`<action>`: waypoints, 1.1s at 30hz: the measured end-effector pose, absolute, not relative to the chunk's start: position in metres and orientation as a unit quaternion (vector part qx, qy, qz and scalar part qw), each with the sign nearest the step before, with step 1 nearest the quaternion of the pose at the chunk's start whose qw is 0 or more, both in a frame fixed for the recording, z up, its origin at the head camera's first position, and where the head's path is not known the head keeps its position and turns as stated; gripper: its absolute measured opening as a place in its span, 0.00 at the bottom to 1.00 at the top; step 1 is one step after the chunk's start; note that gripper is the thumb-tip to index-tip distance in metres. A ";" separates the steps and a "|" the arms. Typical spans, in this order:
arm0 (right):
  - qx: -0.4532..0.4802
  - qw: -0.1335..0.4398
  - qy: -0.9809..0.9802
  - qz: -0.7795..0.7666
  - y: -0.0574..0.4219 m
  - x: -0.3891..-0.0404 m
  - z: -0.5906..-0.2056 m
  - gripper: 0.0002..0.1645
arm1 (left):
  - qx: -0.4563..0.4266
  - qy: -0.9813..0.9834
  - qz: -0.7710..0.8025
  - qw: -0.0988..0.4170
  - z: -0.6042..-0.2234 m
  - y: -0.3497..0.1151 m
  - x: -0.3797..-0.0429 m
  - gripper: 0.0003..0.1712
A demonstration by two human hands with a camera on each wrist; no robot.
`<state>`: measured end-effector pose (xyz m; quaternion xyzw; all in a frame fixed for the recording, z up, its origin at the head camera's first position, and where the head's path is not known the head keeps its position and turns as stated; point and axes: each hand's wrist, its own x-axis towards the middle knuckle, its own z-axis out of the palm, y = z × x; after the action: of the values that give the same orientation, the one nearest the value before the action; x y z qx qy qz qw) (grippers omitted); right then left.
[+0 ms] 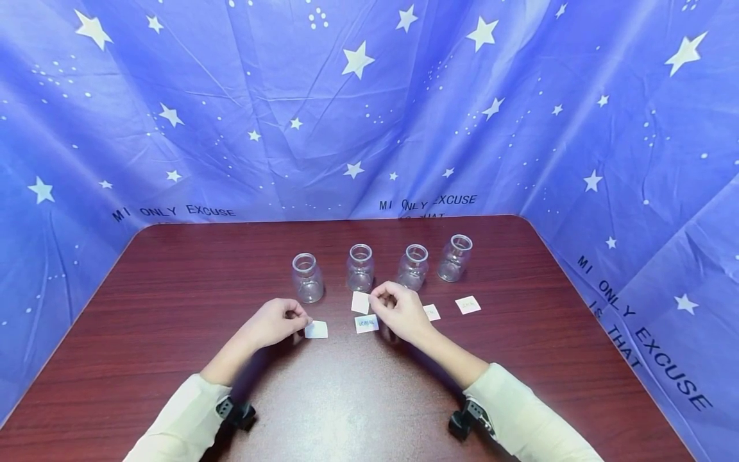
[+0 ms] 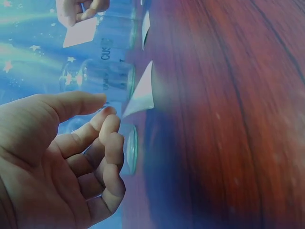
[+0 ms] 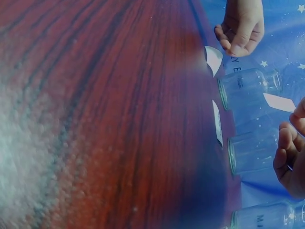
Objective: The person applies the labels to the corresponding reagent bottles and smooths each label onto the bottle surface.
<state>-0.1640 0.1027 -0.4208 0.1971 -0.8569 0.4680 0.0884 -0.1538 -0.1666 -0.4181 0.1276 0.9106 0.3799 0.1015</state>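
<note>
My right hand (image 1: 400, 312) pinches the edge of a small white paper slip (image 1: 360, 302) between thumb and finger. In the right wrist view that slip (image 3: 280, 102) is held up in front of a glass jar (image 3: 245, 88). Below it in the head view lies another slip (image 1: 366, 324) with blue handwriting. My left hand (image 1: 281, 322) hovers beside a third slip (image 1: 316, 330), which curls up from the table in the left wrist view. The left fingers are loosely bent. A small gap shows between them and that slip (image 2: 143, 93).
Several open glass jars stand in a row behind the hands, from the left jar (image 1: 308, 279) to the right jar (image 1: 455, 258). Right of my right hand lie two more slips, one partly hidden (image 1: 431, 312) and one in full view (image 1: 467, 305). A starry blue curtain (image 1: 358, 128) backs the brown table (image 1: 190, 276).
</note>
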 end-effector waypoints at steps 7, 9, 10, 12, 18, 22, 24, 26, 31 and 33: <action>0.215 0.123 -0.861 0.445 0.101 -0.163 -0.419 0.04 | 0.132 0.913 0.380 0.072 -0.413 -0.154 -0.155 0.06; 0.218 0.134 -0.864 0.433 0.101 -0.163 -0.420 0.04 | 0.131 0.912 0.383 0.066 -0.412 -0.151 -0.156 0.06; 0.220 0.139 -0.866 0.427 0.100 -0.163 -0.420 0.04 | 0.132 0.911 0.385 0.063 -0.412 -0.149 -0.156 0.06; 0.224 0.153 -0.871 0.410 0.100 -0.163 -0.421 0.03 | 0.132 0.909 0.390 0.062 -0.411 -0.145 -0.156 0.06; 0.253 0.218 -0.878 0.342 0.098 -0.161 -0.422 0.03 | 0.132 0.894 0.423 0.063 -0.410 -0.132 -0.156 0.05; 0.273 0.258 -0.876 0.303 0.096 -0.161 -0.422 0.03 | 0.138 0.887 0.437 0.058 -0.410 -0.124 -0.157 0.05; 0.284 0.276 -0.872 0.288 0.096 -0.161 -0.422 0.02 | 0.143 0.882 0.446 0.055 -0.410 -0.120 -0.157 0.05; 0.293 0.293 -0.868 0.274 0.095 -0.161 -0.423 0.03 | 0.147 0.876 0.457 0.051 -0.408 -0.116 -0.156 0.05; 0.328 0.333 -0.848 0.249 0.093 -0.160 -0.424 0.03 | 0.143 0.861 0.486 0.033 -0.406 -0.109 -0.155 0.06; 0.344 0.340 -0.840 0.247 0.093 -0.160 -0.424 0.02 | 0.138 0.859 0.493 0.027 -0.407 -0.108 -0.155 0.07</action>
<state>-0.1603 0.0928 -0.4244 0.3439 -0.8398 0.2470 0.3399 -0.1546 -0.1079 -0.4065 0.1384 0.8588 0.4926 0.0268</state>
